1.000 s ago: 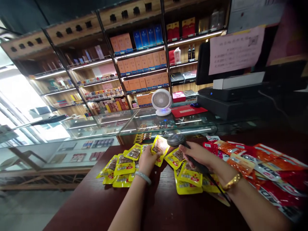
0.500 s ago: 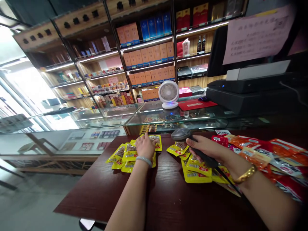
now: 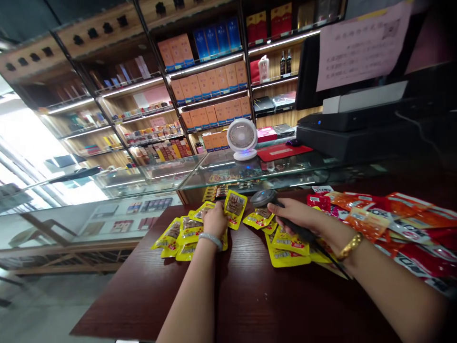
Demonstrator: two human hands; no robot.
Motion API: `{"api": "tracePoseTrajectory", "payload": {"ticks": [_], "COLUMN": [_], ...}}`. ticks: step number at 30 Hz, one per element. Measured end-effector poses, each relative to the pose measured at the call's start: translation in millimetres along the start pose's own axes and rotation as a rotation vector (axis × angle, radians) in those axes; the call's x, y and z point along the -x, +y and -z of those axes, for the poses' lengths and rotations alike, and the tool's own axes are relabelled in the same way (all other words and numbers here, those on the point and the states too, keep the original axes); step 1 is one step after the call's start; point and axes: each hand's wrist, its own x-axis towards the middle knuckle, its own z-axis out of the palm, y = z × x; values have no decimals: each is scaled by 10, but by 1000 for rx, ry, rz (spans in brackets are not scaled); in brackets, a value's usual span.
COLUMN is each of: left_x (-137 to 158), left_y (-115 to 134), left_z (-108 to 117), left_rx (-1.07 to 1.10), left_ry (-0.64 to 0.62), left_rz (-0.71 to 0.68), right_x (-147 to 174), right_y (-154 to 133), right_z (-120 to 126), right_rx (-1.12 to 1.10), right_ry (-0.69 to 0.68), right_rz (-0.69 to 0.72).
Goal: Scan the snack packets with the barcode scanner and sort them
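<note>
The left hand [image 3: 214,220], nearer, pinched a yellow packet [image 3: 234,208] at its left edge, long axis pointing forward; beyond the packet's right side, the right hand [image 3: 295,214] gripped a scanner [image 3: 264,197]. Loose packets [image 3: 290,259] lay beneath both on the surface [image 3: 150,290].

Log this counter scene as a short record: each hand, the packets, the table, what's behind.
Left hand: at the edge of a yellow packet, grip hidden
Right hand: holding a black scanner
Left pile: yellow packets
Middle pile: yellow packets
Right pile: red and orange packets
Table: dark brown
Behind: white fan on glass counter
</note>
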Motion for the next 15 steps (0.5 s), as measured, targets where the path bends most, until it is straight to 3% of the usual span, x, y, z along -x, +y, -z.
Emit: {"api": "tracePoseTrajectory", "payload": {"ticks": [11,15], "left_x": [-31,67], "left_y": [-15,147], "left_z": [-55,-87], "left_rx": [266,535], "left_ry": [0,-62], "left_rz": [-15,-146], "right_x": [91,100], "right_y": [-98,-94], "right_z": [16,1], "right_rx": [-130,-120], "right_ry": [10,-20], "right_rz": [-10,14]}}
